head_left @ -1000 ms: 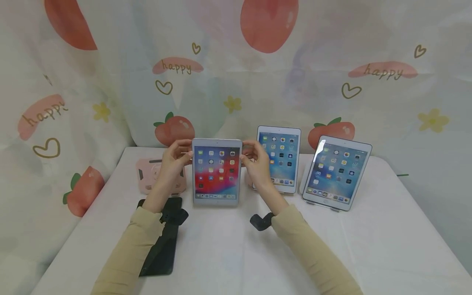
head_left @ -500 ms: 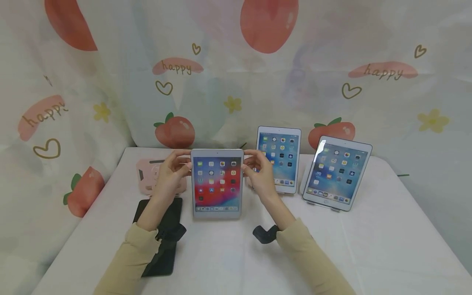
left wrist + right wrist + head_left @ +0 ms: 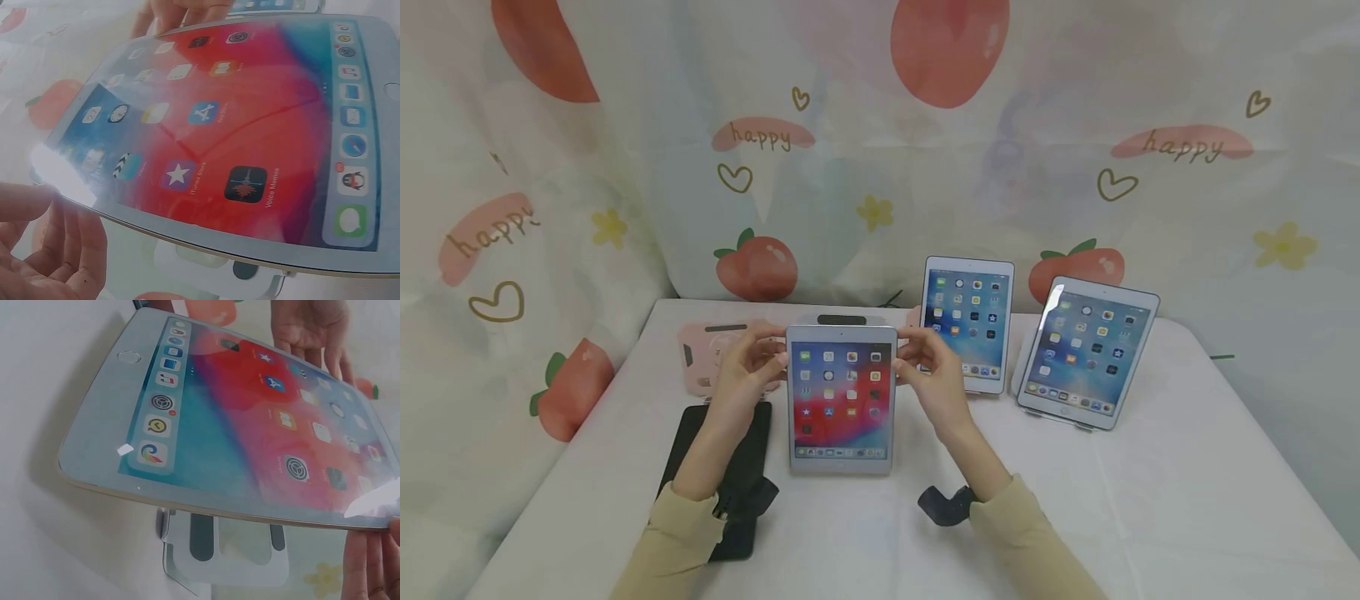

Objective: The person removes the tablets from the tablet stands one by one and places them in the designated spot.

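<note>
A white-bezelled tablet [image 3: 841,400] with a lit red and blue home screen stands nearly upright in front of the person. The left hand [image 3: 739,379] pinches its left edge near the top, thumb in front and fingers behind. On the opposite edge, the right hand [image 3: 936,383] pinches it the same way. Behind the tablet is a white stand [image 3: 269,574] with dark grey pads; in the head view only its top pad [image 3: 841,320] and upper rim show above the tablet. Both wrist views show a gap between tablet and stand.
A black tablet [image 3: 681,450] lies flat at the left, partly under the left forearm. Beyond it is a pink stand [image 3: 700,358]. To the right, two lit tablets lean on stands, one upright [image 3: 967,321] and one angled [image 3: 1086,354]. A patterned curtain [image 3: 1000,192] backs the table.
Both hands have drawn the red and blue tablet toward the person, lower in the head view. The white stand's top has come into view behind it.
</note>
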Motion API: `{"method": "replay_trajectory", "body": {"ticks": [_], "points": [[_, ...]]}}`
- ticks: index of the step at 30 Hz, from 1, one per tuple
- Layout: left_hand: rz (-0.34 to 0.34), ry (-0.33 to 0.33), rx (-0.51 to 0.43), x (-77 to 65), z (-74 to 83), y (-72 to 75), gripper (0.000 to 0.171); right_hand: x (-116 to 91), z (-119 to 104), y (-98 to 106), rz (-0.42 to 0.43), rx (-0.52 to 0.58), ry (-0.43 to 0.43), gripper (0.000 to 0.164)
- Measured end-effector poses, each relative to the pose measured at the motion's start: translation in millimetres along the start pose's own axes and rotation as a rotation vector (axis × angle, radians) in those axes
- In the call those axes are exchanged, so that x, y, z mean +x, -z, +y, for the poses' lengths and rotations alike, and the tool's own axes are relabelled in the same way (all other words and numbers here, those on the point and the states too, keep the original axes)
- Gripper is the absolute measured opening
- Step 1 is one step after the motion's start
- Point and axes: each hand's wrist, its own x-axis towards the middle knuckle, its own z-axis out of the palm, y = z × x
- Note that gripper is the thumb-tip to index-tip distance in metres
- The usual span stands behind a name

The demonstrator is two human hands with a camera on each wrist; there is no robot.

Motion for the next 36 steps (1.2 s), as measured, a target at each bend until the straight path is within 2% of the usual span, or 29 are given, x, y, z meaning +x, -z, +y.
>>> {"method": "replay_trajectory", "body": {"ticks": [9, 19, 36], "points": [[-0.011, 0.039, -0.009, -12.5, -4.3, 2.3, 0.034, -13, 5, 0, -0.014, 0.002, -0.043, 0.035], [-0.051, 0.041, -0.057, -14.5, -10.3, 2.2, 0.035, -22, 9, 1, -0.013, 0.009, -0.053, 0.036], [-0.115, 0.080, 0.026, -16.3, -15.8, 8.8, 0.034, -31, 17, -2, -0.030, 0.029, -0.085, 0.035]]}}
